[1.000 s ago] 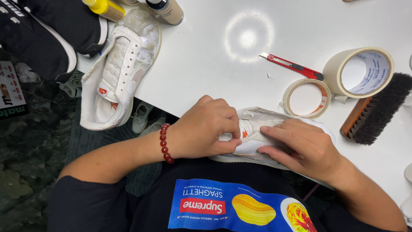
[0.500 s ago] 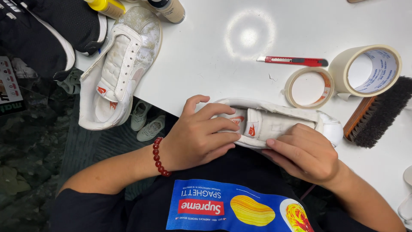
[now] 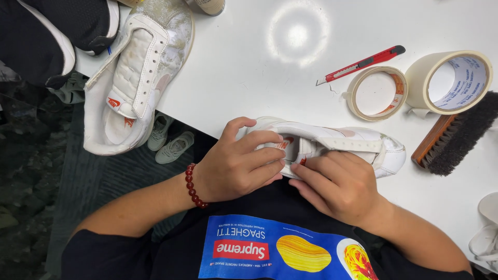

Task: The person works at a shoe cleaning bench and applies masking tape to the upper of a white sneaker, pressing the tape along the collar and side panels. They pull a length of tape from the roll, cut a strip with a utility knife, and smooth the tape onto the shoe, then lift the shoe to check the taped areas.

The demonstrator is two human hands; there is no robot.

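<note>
Since the earlier frames the white sneaker has come up from the person's lap onto the near edge of the white table, and it now lies on its side with the toe pointing toward the wooden brush. Both hands have shifted with it: the left hand, with a red bead bracelet at the wrist, curls its fingers over the heel end, thumb up on the collar, while the right hand presses its fingertips into the opening by the tongue, fingers close together and gripping the shoe. Unmoved on the table are the red utility knife, the small tape roll and the larger tape roll just beside it, which touches the brush. A second, dirtier white sneaker lies at the table's far left corner, overhanging the edge, next to a black shoe.
</note>
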